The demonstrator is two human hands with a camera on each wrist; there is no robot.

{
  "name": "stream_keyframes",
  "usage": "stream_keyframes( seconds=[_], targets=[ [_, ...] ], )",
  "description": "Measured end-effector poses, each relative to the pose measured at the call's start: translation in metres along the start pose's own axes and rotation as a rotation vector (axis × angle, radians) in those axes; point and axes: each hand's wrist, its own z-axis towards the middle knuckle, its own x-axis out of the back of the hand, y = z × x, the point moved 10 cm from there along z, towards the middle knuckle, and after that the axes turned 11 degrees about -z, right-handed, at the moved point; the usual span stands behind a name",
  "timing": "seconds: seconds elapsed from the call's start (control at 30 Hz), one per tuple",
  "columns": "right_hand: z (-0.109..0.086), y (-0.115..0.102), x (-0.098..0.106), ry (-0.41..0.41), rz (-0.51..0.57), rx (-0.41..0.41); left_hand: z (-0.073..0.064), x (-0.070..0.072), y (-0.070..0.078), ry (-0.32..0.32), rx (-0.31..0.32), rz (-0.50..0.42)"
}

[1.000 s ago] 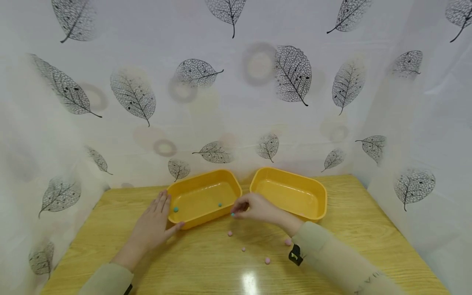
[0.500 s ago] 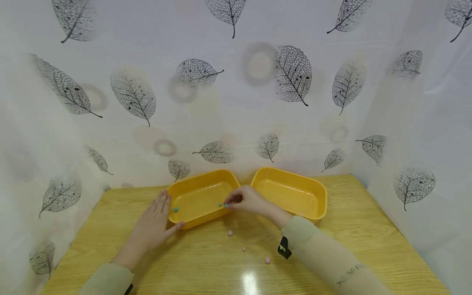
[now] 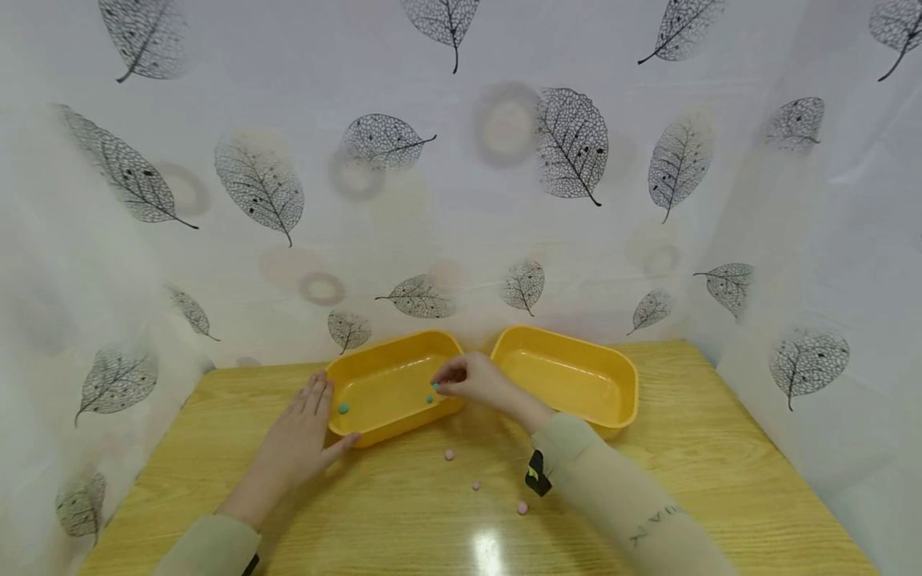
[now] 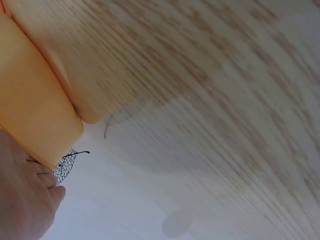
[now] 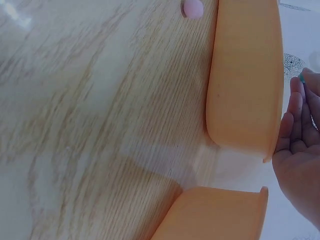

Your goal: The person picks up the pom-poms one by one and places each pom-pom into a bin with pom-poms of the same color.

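My right hand (image 3: 481, 384) pinches a small teal ball (image 5: 302, 78) between thumb and fingertips, above the right end of the left yellow tray (image 3: 389, 384). Two more teal balls lie in that tray: one (image 3: 343, 408) near its left end, another (image 3: 430, 399) just below the pinching fingertips. With straight fingers, my left hand (image 3: 295, 440) rests against the tray's left end, thumb at the front corner. In the left wrist view its fingertips touch the tray's rim. Several pink balls are on the table, such as one (image 3: 450, 454) in front of the left tray.
A second yellow tray (image 3: 565, 376) stands to the right, angled, partly behind my right forearm. Other pink balls (image 3: 522, 508) lie nearer on the wooden table (image 3: 389, 512). A leaf-patterned white curtain (image 3: 461, 200) encloses the back and sides.
My right hand has moved left and away from me, carrying the teal ball from beside the left tray to over it. A pink ball near the right sleeve is now covered. The left hand stays put.
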Motion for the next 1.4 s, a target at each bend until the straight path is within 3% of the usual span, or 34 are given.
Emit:
stream_keyframes(
  seconds=[0.77,1.4],
  targets=[
    [0.011,0.008,-0.012,-0.012,0.004,-0.016,0.001,0.0,0.0,-0.001,0.0,-0.006],
    [0.013,0.003,-0.015,-0.019,-0.141,0.018,0.001,0.0,0.001,-0.007,0.005,-0.019]
  ],
)
